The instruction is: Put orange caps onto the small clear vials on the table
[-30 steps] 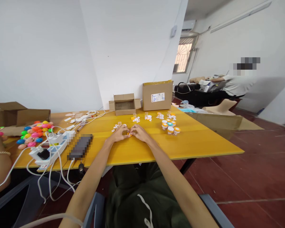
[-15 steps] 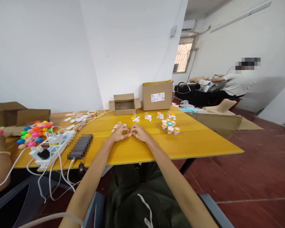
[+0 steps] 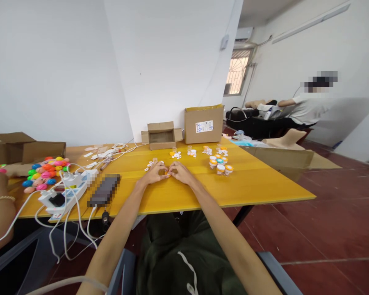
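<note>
Over the yellow tabletop (image 3: 258, 184), left hand (image 3: 155, 173) and right hand (image 3: 180, 172) pinch a small orange piece (image 3: 167, 173), mostly hidden. Lidded jars (image 3: 220, 168) stand to the right.

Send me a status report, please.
Left hand, right hand: fingertips pinching small orange piece, shape unclear. Small white pieces beside left hand. Round, lidded clear plastic jars aside, right of hands.

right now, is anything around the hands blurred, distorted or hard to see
Head view: wide-angle stretch seems to lengthen the forearms; head view: coarse pixel blocks obscure the dark device; head view: the orange piece between the left hand and right hand is too small to make out.
</note>
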### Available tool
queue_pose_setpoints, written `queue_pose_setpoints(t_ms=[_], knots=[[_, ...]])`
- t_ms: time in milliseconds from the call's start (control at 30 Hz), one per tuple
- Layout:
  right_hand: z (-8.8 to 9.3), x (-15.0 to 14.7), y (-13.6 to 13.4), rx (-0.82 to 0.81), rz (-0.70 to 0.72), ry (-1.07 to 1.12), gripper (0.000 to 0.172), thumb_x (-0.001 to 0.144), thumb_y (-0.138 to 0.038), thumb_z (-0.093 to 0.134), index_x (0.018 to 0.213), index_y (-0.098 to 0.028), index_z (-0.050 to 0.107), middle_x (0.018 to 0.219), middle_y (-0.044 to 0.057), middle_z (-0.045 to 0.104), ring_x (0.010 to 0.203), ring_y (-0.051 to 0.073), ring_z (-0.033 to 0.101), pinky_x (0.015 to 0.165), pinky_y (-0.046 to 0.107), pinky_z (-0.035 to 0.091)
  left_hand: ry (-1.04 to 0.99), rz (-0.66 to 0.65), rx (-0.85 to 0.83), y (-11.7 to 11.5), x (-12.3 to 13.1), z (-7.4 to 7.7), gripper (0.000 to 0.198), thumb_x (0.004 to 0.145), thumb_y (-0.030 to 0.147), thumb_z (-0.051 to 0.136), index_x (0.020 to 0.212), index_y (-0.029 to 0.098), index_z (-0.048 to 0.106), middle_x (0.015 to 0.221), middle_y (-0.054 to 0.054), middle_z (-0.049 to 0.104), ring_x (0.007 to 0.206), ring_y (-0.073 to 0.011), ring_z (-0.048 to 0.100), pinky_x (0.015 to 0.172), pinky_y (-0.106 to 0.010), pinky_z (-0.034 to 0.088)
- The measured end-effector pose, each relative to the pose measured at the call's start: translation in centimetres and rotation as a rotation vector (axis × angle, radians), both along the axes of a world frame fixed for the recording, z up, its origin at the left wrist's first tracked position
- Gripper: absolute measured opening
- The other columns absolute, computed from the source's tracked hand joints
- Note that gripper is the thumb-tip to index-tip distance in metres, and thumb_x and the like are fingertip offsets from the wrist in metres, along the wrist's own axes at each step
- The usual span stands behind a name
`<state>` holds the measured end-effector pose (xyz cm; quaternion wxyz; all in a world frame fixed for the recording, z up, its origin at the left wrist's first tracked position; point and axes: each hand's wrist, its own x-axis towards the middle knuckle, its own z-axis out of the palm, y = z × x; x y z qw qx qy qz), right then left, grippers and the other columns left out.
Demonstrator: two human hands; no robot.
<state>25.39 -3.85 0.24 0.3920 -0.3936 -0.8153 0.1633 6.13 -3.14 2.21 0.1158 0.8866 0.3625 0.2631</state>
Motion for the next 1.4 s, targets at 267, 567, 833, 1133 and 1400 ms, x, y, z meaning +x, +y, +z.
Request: queue_pose_setpoints(t_ms=[267,567,833,1133,1400], knots=[[0.26,-0.06,-0.21,-0.017,-0.013,0.008,0.012,0.077,-0.012,0.066,0.07,-0.022,0.069,0.089,0.002,0.062,0.091,0.018,0.06,0.084,0.032,0.047,0.015,0.014,0.037,-0.26,0.2,0.13,0.014,0.082,0.034,0.066,0.091,0.024,0.07,0.101,-0.004,0.059,0.102,-0.0223,0.053,0.1,-0.04,0.042],[0.73,-0.08,-0.51,-0.04,-0.094,0.047,0.014,0.075,-0.01,0.06,0.07,-0.021,0.067,0.087,0.003,0.063,0.087,0.018,0.06,0.083,0.032,0.048,0.009,-0.017,0.031,-0.17,0.25,-0.04,0.017,0.084,0.034,0.065,0.096,0.025,0.071,0.102,-0.004,0.059,0.101,-0.0221,0.054,0.1,-0.04,0.041],[0.45,0.23,-0.01,-0.049,-0.15,0.049,0.013,0.075,-0.014,0.058,0.073,-0.022,0.068,0.085,0.003,0.066,0.086,0.019,0.061,0.083,0.032,0.05,-0.005,-0.013,0.027,0.28,-0.19,0.0,0.022,0.083,0.024,0.062,0.104,0.026,0.068,0.104,-0.004,0.061,0.106,-0.0229,0.053,0.1,-0.04,0.041],[0.2,0.33,0.45,-0.207,-0.1,-0.001,0.022,0.07,-0.019,0.067,0.091,-0.023,0.071,0.1,0.003,0.069,0.095,0.021,0.064,0.091,0.036,0.05,0.113,0.099,0.163,0.17,-0.25,-0.31,0.04,0.087,0.008,0.047,0.11,0.03,0.07,0.101,-0.006,0.06,0.108,-0.0251,0.046,0.095,-0.044,0.039],[0.78,0.47,-0.45,-0.232,-0.09,-0.07,0.025,0.073,-0.034,0.073,0.097,-0.027,0.071,0.108,0.003,0.068,0.107,0.025,0.062,0.1,0.043,0.046,0.127,0.098,0.179,-0.06,-0.24,-0.09,0.024,0.093,0.022,0.051,0.098,0.029,0.074,0.098,-0.007,0.058,0.106,-0.0252,0.044,0.094,-0.044,0.038]])
